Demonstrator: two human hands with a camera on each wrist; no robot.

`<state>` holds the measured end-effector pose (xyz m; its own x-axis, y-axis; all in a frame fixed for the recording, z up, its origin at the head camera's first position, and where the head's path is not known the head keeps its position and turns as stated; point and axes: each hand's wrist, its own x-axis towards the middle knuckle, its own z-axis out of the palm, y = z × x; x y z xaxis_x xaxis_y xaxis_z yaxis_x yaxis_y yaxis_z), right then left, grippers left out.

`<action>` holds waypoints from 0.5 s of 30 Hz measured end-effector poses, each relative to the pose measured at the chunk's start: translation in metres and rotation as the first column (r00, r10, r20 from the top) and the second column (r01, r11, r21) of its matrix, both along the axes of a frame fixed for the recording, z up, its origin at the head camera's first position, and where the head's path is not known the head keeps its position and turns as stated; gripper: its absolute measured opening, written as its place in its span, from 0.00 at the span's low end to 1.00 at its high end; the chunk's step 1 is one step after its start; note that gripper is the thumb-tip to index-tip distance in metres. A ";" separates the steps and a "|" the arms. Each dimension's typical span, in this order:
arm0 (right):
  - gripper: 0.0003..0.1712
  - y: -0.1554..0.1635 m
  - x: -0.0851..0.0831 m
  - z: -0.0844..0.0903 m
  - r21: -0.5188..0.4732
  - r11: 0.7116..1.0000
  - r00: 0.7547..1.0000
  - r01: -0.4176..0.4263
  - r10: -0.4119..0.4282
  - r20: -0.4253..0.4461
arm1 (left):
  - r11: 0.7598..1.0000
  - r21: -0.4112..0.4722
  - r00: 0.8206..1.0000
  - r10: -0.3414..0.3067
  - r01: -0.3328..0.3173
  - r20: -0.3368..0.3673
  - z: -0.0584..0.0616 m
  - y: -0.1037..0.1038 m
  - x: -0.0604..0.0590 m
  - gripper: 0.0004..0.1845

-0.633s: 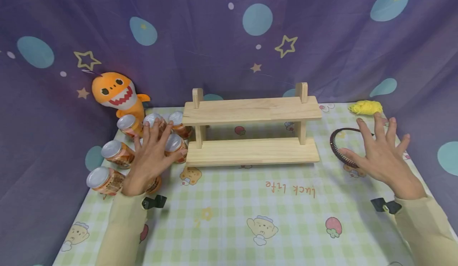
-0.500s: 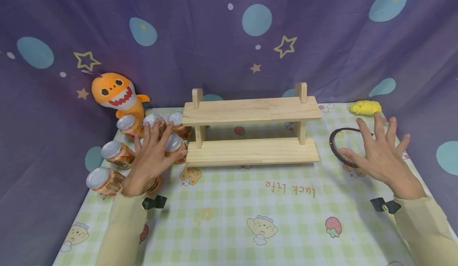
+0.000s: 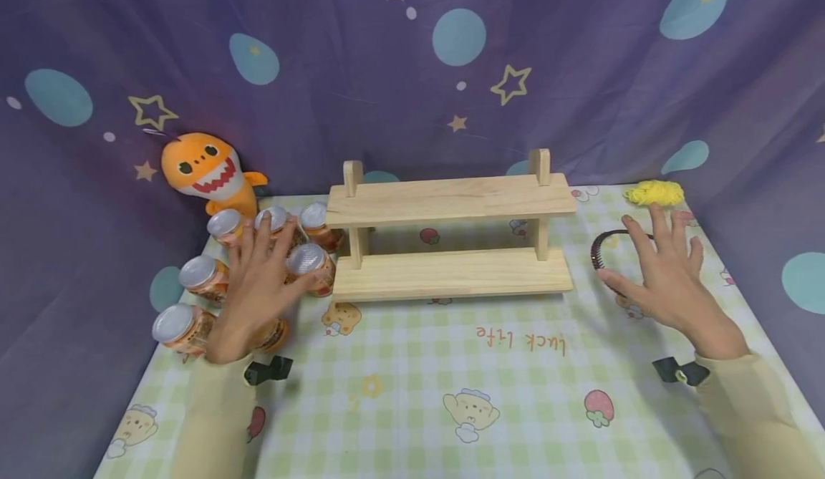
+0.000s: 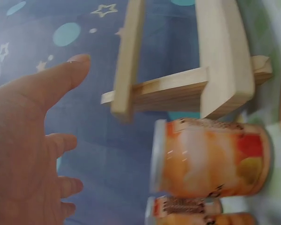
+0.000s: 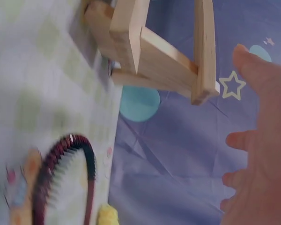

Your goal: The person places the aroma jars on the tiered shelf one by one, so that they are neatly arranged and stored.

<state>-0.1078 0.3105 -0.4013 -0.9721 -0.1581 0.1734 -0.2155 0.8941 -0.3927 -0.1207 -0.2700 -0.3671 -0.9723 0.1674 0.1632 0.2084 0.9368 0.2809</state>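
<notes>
My left hand point(image 3: 261, 282), fingers spread and holding nothing, hovers over a cluster of several orange-labelled cans point(image 3: 314, 268) with silvery lids. In the left wrist view one can point(image 4: 210, 157) stands upright below the palm, apart from it. Spread wide as well, my right hand point(image 3: 670, 286) hangs above a dark toothed headband point(image 3: 602, 246) lying on the cloth, and partly covers it in the head view. The right wrist view shows the headband point(image 5: 65, 154) well away from the fingers.
A two-tier wooden shelf point(image 3: 451, 273) stands between the hands at the back. An orange shark plush point(image 3: 209, 171) leans behind the cans. A yellow yarn bundle point(image 3: 654, 192) lies at the back right. Purple curtains point(image 3: 387, 107) enclose the checked tablecloth point(image 3: 412, 364).
Both hands have shifted slightly left, the right one a little more. The head view has moved a touch as well. The cans, shelf and headband stay in place.
</notes>
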 end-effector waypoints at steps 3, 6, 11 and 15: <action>0.50 -0.008 -0.004 -0.006 -0.061 0.997 0.998 -0.041 0.039 -0.040 | 0.999 0.034 0.999 0.006 -0.005 -0.049 0.008 -0.006 0.006 0.50; 0.49 -0.015 -0.008 -0.015 -0.102 0.992 0.995 -0.068 0.060 -0.074 | 0.998 0.066 0.996 0.025 -0.020 -0.086 0.016 -0.013 0.014 0.50; 0.47 -0.028 -0.016 -0.028 -0.215 0.971 0.994 -0.106 0.101 -0.031 | 0.987 0.157 0.984 0.055 -0.028 -0.169 0.024 -0.035 0.030 0.50; 0.47 -0.037 -0.019 -0.042 -0.320 0.942 0.990 -0.103 0.127 0.056 | 0.965 0.257 0.969 0.106 -0.047 -0.223 0.027 -0.056 0.042 0.48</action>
<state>-0.1270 0.2739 -0.4432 -0.9626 -0.2183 0.1602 -0.2685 0.6925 -0.6696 -0.0788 -0.3255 -0.3400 -0.9102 0.0194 0.4136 0.2264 0.8597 0.4579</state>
